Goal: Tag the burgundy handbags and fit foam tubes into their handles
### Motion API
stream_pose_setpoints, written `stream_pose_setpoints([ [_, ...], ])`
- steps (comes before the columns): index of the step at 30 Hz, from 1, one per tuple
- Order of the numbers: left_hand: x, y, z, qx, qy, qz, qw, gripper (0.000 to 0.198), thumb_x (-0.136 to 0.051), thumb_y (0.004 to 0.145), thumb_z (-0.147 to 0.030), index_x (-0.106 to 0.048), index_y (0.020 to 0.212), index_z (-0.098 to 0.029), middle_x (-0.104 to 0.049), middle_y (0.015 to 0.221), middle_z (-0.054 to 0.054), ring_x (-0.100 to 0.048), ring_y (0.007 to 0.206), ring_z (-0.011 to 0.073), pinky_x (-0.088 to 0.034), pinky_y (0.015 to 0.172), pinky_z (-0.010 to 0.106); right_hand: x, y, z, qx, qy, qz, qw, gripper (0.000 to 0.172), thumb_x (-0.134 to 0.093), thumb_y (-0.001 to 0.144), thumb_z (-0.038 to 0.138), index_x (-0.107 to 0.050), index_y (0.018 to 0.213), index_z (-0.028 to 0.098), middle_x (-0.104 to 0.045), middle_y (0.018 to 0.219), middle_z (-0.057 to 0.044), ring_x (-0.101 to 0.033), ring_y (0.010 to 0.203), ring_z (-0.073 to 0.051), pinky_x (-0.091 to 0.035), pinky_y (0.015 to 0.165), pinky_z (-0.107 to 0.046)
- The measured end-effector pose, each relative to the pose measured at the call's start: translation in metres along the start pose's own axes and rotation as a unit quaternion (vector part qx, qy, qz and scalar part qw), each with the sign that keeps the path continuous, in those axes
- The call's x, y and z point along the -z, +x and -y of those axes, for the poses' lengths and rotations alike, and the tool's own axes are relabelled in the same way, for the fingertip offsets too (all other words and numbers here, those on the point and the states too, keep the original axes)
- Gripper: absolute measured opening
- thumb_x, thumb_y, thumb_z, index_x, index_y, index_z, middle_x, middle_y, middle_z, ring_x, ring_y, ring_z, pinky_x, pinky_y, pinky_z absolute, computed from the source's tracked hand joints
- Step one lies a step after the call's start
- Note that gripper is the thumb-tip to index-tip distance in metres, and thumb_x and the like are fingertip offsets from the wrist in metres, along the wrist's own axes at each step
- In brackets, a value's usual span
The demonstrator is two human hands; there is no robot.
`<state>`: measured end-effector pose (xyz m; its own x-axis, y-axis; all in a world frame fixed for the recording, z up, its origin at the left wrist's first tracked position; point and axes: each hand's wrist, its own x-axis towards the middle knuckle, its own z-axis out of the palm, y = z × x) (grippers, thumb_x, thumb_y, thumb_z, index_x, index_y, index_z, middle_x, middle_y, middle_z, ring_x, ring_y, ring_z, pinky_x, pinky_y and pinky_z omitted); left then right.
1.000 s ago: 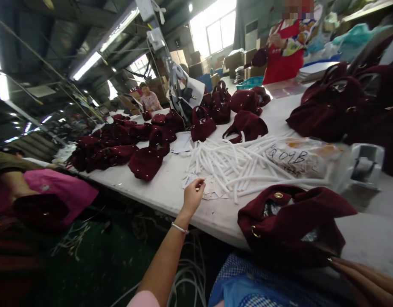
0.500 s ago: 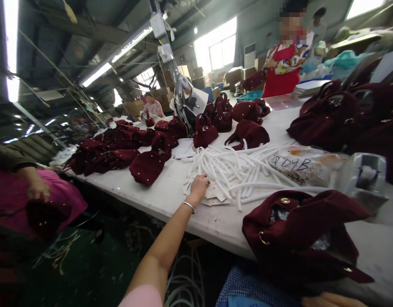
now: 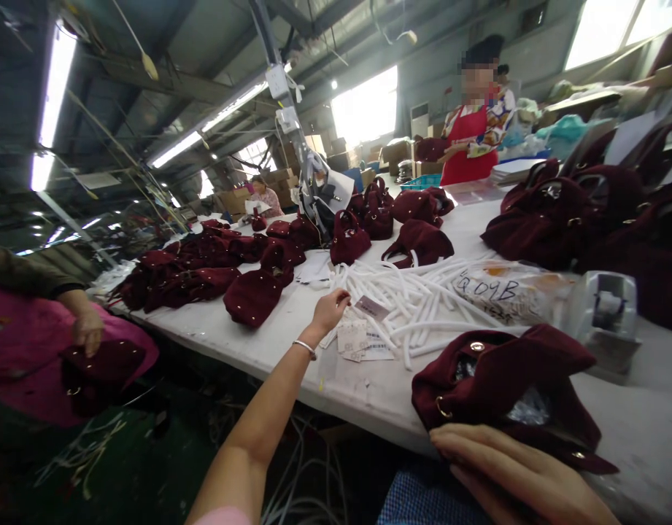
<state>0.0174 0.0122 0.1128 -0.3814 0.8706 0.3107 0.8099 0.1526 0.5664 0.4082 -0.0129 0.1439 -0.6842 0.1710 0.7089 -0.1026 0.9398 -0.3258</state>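
Observation:
My left hand is over the table beside a pile of paper tags. Its fingers are pinched together; what they hold, if anything, is too small to tell. A dark card lies just right of the fingertips, against many white tubes. Close to me, a maroon handbag lies on its side, with a gold ring and clear plastic showing inside. My right hand is at the bag's near side, its fingers stretched out together and open. Whether it touches the cloth, I cannot tell.
More maroon bags cover the table at left and back, with others at right. A tape dispenser stands beside a marked plastic bag. Co-workers are at left and behind; one hand holds a maroon bag.
My left hand has lifted and shifted slightly left off the tags, uncovering them and the dark card. My right hand has come further into view beside the near bag.

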Motion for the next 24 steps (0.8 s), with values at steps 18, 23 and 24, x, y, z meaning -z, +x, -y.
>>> stream_pose_setpoints([
  [18,0.069,-0.107,-0.205,-0.14,-0.282,0.174,0.933,0.013,-0.069,0.089,-0.025,-0.074,0.099,-0.018,-0.074,0.093,0.002,-0.068,0.084,0.0113,-0.054,0.076,0.019,0.034,0.046,-0.003,-0.28,0.103,-0.05,0.953,0.021,-0.066,0.092,0.037,-0.075,0.107,0.027,-0.076,0.094,-0.002,-0.072,0.077,-0.019,-0.061,0.075,-0.027],
  [23,0.043,-0.117,-0.203,-0.11,-0.33,0.193,0.918,0.015,-0.069,0.089,-0.026,-0.074,0.099,-0.016,-0.073,0.089,0.003,-0.068,0.079,0.0124,-0.055,0.074,0.022,0.046,0.026,0.0,-0.414,0.241,0.012,0.878,0.042,-0.065,0.09,0.053,-0.068,0.12,0.023,-0.071,0.075,-0.002,-0.067,0.058,-0.016,-0.057,0.052,-0.024],
  [24,0.038,-0.12,-0.206,-0.116,-0.334,0.195,0.915,0.015,-0.068,0.09,-0.026,-0.074,0.1,-0.017,-0.073,0.089,0.003,-0.067,0.078,0.0123,-0.054,0.073,0.022,0.043,0.025,0.0,-0.423,0.267,0.019,0.866,0.047,-0.064,0.09,0.055,-0.065,0.125,0.023,-0.069,0.074,-0.001,-0.065,0.056,-0.015,-0.055,0.049,-0.023],
])
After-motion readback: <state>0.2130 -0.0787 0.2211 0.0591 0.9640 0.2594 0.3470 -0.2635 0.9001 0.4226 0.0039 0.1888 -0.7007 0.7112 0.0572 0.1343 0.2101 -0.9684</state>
